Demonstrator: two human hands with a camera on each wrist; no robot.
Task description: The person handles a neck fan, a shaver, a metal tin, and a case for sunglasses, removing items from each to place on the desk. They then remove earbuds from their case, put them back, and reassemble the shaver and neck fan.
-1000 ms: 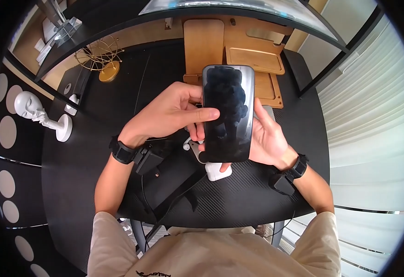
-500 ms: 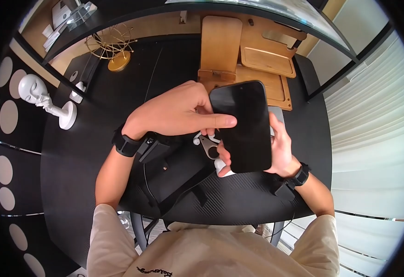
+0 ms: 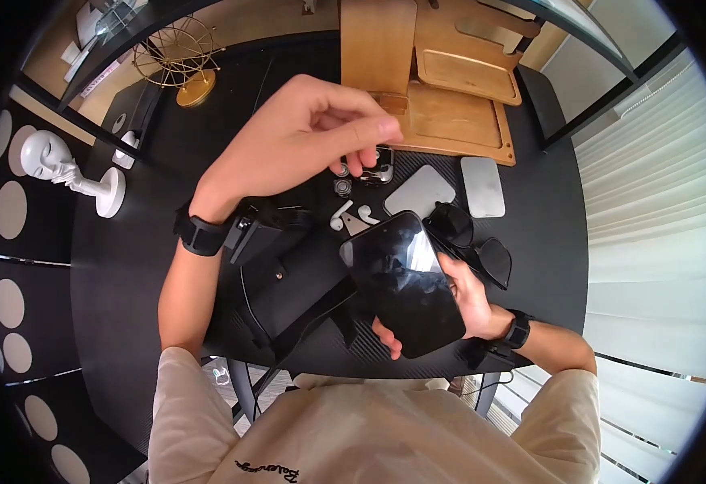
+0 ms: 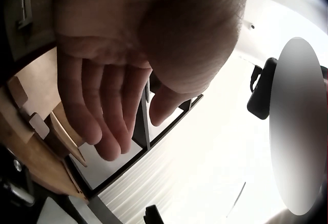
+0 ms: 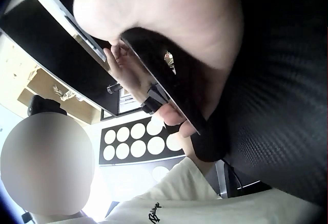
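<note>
My right hand grips a black smartphone low over the front of the desk, its dark glossy screen facing up and tilted. Fingertips wrap the phone's near left edge, and the thumb side lies along its right edge. In the right wrist view the phone appears edge-on within the palm. My left hand is raised above the desk, left of the wooden organizer, holding nothing. Its fingers bend loosely, with the thumb apart from them in the left wrist view. Beyond the phone lie two white earbuds and folded-out sunglasses.
Two silver rounded slabs lie behind the sunglasses. A wooden organizer stands at the back. Below the left hand is a black bag with a strap. A white figurine and a gold wheel ornament stand at the left.
My left hand has let go of the phone and moved up and away to the left. The right hand has lowered the phone toward me, uncovering the earbuds, sunglasses and silver slabs.
</note>
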